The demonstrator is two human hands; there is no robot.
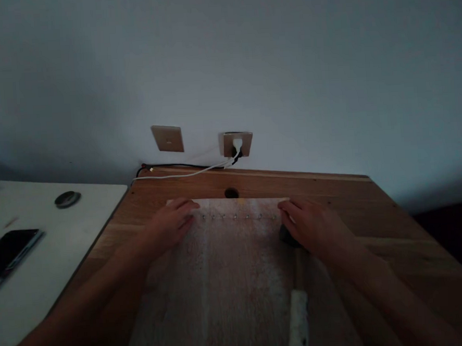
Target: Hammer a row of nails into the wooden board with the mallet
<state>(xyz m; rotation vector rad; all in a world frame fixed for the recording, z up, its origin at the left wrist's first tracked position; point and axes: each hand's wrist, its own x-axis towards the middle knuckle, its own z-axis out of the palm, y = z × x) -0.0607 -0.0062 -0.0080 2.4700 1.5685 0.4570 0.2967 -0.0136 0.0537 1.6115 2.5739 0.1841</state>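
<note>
A worn wooden board (229, 277) lies before me with a row of several small shiny nails (235, 216) across its far end. At the left end of that row is my left hand (175, 221), its thumb and fingers drawn together. My right hand (310, 223) is at the other end, fingers closed in the same way. A faint line runs along the nails, but whatever the fingers pinch is too small to make out. Under my right hand rests a mallet, its dark head (286, 236) partly hidden and its pale-wrapped handle (298, 320) pointing towards me.
The board lies on a brown wooden table (379, 232) with a round hole (231, 193) near the wall. Cables (184, 173) run to a wall socket (245, 143). On the white table (56, 262) at left are a phone (11, 254) and a round dark tin (67, 199).
</note>
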